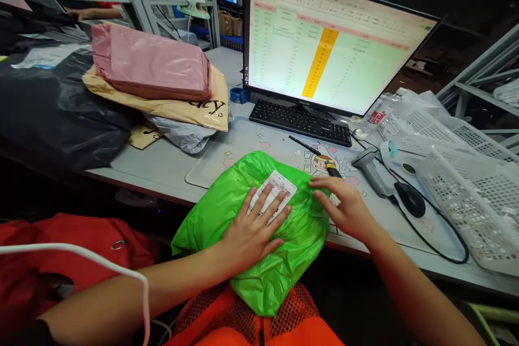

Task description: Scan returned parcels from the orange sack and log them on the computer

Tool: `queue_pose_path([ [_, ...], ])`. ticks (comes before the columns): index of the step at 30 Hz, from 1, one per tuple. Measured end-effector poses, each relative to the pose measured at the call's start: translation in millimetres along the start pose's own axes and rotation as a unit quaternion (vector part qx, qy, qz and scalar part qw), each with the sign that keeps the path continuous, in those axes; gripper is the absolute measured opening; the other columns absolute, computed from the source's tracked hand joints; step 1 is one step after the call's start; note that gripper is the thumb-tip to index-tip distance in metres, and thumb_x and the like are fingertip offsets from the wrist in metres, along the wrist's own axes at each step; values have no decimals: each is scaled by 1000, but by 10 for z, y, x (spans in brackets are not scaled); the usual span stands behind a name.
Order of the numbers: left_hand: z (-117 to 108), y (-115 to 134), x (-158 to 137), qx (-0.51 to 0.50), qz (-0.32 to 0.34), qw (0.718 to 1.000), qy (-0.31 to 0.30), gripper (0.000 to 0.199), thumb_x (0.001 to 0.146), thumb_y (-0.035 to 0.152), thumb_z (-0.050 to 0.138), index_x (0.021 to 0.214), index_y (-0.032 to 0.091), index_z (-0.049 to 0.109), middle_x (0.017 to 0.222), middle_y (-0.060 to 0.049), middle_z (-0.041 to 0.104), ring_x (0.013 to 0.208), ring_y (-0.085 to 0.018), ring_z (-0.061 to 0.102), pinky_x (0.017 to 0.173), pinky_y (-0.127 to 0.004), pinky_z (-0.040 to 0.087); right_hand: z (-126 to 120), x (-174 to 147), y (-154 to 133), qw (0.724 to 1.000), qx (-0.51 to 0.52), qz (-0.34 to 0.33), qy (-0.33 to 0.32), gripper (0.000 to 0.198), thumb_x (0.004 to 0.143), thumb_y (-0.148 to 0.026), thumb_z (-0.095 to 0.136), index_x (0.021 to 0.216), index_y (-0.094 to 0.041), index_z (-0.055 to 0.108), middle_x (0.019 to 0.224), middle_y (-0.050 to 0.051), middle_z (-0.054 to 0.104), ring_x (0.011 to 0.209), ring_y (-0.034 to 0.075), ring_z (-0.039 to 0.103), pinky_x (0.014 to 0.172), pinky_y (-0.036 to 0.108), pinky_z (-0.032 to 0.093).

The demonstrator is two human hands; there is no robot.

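Observation:
A bright green plastic mailer bag (214, 213), bulging and wrinkled, leans on the table's front edge and reaches down to my lap. On its upper face is a white printed label (279, 183). My left hand (255, 232) lies flat across the label's lower part, fingers spread. At the bag's right edge, my right hand (346, 205) has its fingers lightly bent and apart, the tips against or very near the plastic. A yellow-and-black box cutter (332, 167) lies just beyond the right hand.
Stacked parcels, a pink one (158, 62) on top, stand left beside a large black bag (60, 102). Behind are a monitor (292, 65) and keyboard (300, 123). To the right lie a barcode scanner (372, 172), a mouse (410, 199) and white baskets (466, 189). A white cable (81, 253) crosses my left forearm.

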State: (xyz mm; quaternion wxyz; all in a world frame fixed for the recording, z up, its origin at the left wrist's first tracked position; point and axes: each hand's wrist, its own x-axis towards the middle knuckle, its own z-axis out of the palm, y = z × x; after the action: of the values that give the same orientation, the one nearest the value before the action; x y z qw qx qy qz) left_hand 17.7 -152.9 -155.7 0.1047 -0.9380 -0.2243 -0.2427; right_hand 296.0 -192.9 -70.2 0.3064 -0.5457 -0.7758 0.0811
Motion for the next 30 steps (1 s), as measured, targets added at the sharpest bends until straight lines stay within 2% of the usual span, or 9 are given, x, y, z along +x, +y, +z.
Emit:
queue_pose_path([
  [4, -23, -122, 148, -27, -2, 1000, -8, 66, 108, 62, 53, 163, 25, 55, 176, -12, 40, 164, -42, 29, 134, -61, 17, 345, 612, -104, 999, -41, 5, -16, 46, 107, -46, 57, 143, -19, 65, 143, 17, 70, 133, 31, 65, 113, 48, 50],
  [8, -176, -356, 392, -37, -26, 998, -50, 63, 110, 60, 50, 163, 25, 55, 173, -13, 45, 164, -40, 32, 132, -59, 26, 572, 1173, -33, 986, -111, 81, -93, 41, 107, -54, 55, 108, -17, 75, 96, 12, 77, 88, 27, 69, 80, 36, 49],
  [10, -265, -489, 534, -34, -35, 997, -55, 62, 112, 57, 49, 163, 24, 54, 172, -12, 46, 163, -38, 35, 132, -58, 27, 570, 1387, 44, 992, -98, 70, -45, 40, 107, -53, 55, 93, -20, 72, 77, 4, 70, 73, 20, 60, 70, 31, 40],
  [13, -316, -656, 713, -38, -46, 996, -61, 62, 111, 59, 49, 162, 25, 55, 173, -10, 45, 163, -38, 34, 132, -56, 26, 554, 1592, 205, 989, -103, 75, 71, 35, 104, -52, 60, 97, -21, 72, 72, 0, 64, 71, 19, 57, 69, 30, 36],
  [15, -275, -721, 775, -49, -60, 994, -80, 63, 110, 63, 49, 161, 26, 58, 172, -9, 47, 162, -38, 37, 131, -58, 27, 572, 1648, 321, 983, -125, 100, 87, 34, 105, -51, 59, 107, -19, 73, 79, 3, 68, 78, 22, 61, 74, 31, 39],
  [18, -167, -708, 751, -67, -69, 990, -106, 62, 110, 64, 47, 159, 27, 60, 169, -8, 50, 159, -39, 41, 128, -58, 33, 571, 1630, 429, 982, -151, 106, 28, 34, 103, -42, 61, 119, -14, 73, 107, 14, 74, 100, 29, 67, 89, 38, 49],
  [22, -92, -485, 561, -58, -33, 994, -85, 63, 111, 64, 44, 159, 26, 59, 171, -10, 48, 160, -43, 38, 129, -64, 28, 476, 1477, 404, 994, -108, -2, 12, 46, 101, -34, 61, 142, -13, 68, 141, 19, 67, 132, 32, 61, 116, 47, 46],
  [25, -74, -306, 422, -54, -10, 996, -69, 63, 111, 64, 46, 157, 25, 61, 168, -12, 51, 158, -43, 41, 129, -68, 23, 525, 1324, 389, 995, -25, -74, -65, 53, 109, -41, 49, 157, -21, 58, 166, 14, 51, 154, 29, 48, 130, 50, 36],
  [30, -64, -217, 297, -58, -28, 997, -50, 58, 109, 63, 51, 154, 28, 64, 166, -7, 55, 156, -44, 44, 130, -66, 25, 741, 1200, 521, 982, -2, -13, -189, 67, 112, -56, 40, 173, -28, 35, 183, 9, 20, 168, 32, 23, 135, 62, 23],
])
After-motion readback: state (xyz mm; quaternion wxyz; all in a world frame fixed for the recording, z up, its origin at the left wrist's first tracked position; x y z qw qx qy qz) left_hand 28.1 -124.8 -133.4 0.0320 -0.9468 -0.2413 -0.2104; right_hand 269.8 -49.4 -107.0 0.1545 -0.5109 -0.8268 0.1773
